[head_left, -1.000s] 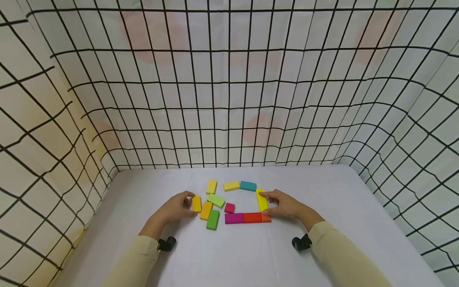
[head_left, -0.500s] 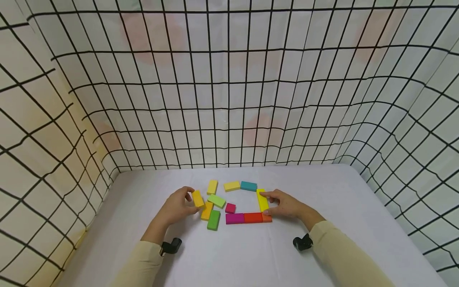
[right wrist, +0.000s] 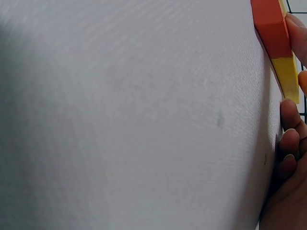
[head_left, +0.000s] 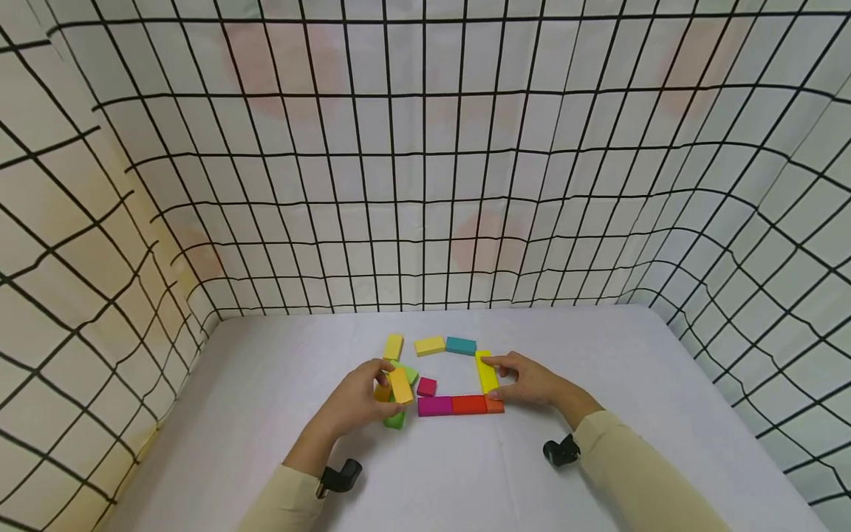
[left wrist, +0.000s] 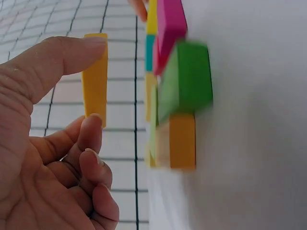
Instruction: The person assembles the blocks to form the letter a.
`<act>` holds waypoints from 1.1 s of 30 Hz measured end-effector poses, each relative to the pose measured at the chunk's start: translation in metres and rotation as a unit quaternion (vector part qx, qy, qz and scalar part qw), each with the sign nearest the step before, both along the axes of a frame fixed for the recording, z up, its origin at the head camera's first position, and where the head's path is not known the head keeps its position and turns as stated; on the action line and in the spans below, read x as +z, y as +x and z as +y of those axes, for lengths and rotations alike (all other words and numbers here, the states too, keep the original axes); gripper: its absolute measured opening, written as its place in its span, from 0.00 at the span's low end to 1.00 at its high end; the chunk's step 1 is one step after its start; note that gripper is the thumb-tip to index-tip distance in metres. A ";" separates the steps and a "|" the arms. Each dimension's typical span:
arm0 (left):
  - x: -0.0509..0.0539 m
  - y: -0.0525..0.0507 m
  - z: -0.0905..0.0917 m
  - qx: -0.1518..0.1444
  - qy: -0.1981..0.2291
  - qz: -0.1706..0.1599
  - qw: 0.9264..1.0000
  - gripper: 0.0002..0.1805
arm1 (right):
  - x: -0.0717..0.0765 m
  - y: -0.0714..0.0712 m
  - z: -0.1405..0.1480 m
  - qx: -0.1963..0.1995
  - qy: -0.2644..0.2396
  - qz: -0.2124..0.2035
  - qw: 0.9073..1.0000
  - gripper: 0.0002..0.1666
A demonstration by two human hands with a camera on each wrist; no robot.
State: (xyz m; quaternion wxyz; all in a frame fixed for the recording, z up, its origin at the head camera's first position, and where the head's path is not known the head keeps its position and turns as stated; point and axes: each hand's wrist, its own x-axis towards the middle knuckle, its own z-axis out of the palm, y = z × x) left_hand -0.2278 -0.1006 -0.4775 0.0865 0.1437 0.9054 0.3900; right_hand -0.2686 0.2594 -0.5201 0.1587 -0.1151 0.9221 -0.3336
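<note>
My left hand (head_left: 355, 399) pinches a yellow-orange block (head_left: 400, 386) between thumb and fingers. The left wrist view shows that block raised off the table. Beneath it, an amber block (head_left: 382, 393), a green block (head_left: 394, 422) and a lime block (head_left: 409, 374) are partly hidden. My right hand (head_left: 532, 380) holds a bright yellow block (head_left: 486, 369) on the table, index finger at its far part and thumb at its near end. That near end meets an orange block (head_left: 495, 407), in line with a red block (head_left: 468, 404) and a magenta block (head_left: 434, 406).
A small crimson block (head_left: 426, 386) lies behind the magenta one. Farther back are a teal block (head_left: 460, 345), a pale yellow block (head_left: 429, 346) touching it, and another yellow block (head_left: 393, 346). Black-gridded white cloth (head_left: 425, 222) surrounds the white table (head_left: 565, 332).
My left hand has lifted the yellow-orange block and carried it right, over the amber and green blocks. The right hand and its yellow block have stayed put.
</note>
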 end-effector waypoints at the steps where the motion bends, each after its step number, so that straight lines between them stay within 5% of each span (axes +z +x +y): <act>1: -0.001 0.002 0.003 -0.008 0.005 0.000 1.000 0.35 | 0.000 0.000 0.000 -0.001 0.000 0.000 1.000 0.46; 12: -0.011 0.018 0.035 -0.082 0.015 0.000 0.996 0.33 | -0.004 0.000 -0.001 -0.010 0.001 0.000 1.000 0.45; 23: -0.015 0.037 0.094 -0.176 -0.090 0.049 0.979 0.31 | -0.003 0.000 0.001 -0.011 0.002 0.005 1.000 0.45; 33: -0.018 0.045 0.129 -0.185 -0.138 0.066 0.971 0.34 | -0.001 0.002 0.000 -0.010 0.001 0.006 1.000 0.45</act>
